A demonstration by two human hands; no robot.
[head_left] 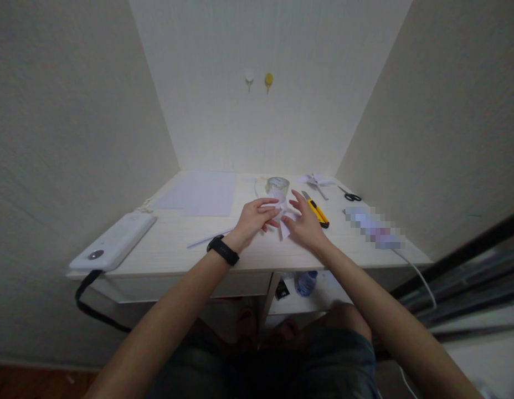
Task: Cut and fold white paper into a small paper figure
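Note:
Both hands meet over the desk around a folded white paper pinwheel (284, 230). My left hand (257, 215), with a black watch on its wrist, pinches the left side near the centre. On the other side, my right hand (303, 221) has its thumb and fingers curled on the paper. Fingers hide part of the pinwheel's middle. Just behind stands a roll of clear tape (277, 184). A yellow utility knife (317, 211) lies close to my right hand. Beside my left wrist is a thin rolled paper stick (205, 239).
A second paper pinwheel (315, 181) on a stick lies at the back right, near black scissors (350, 195). White sheets (209, 194) cover the back left. A white device (113, 244) with a black strap sits at the left edge. A blurred item (373, 227) with a cable lies right.

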